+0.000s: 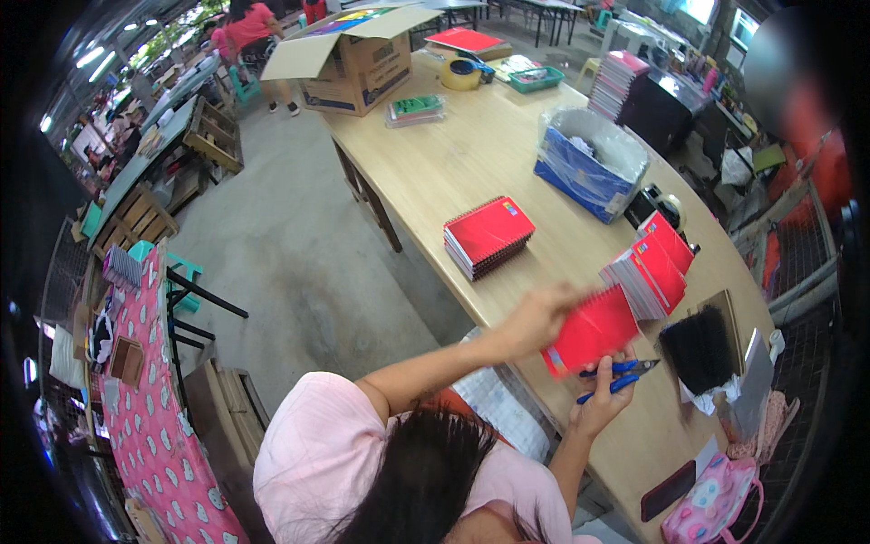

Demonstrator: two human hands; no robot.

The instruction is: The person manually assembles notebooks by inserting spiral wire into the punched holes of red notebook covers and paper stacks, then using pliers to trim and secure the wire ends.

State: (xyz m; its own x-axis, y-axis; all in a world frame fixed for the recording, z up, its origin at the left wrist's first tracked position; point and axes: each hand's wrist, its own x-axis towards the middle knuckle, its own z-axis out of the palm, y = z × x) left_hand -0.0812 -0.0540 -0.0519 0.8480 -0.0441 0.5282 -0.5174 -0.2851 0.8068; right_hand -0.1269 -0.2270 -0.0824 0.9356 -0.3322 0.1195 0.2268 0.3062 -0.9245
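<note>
A red spiral notebook is held up over the near edge of the table. My left hand, blurred by motion, is closed at its upper left edge, beside the wire binding. Close below the notebook, my right hand grips blue-handled cutting nippers, their jaws pointing right. The fingers of that hand lie near the notebook's lower edge; whether they touch it I cannot tell. Ahead of my left hand is a neat stack of red spiral notebooks. More red notebooks lean in a fanned row just beyond the held one.
A black bristly bundle lies to the right. A blue box lined with plastic stands farther back, near a tape dispenser. A cardboard carton sits at the far end. A phone and pink pouch lie nearby.
</note>
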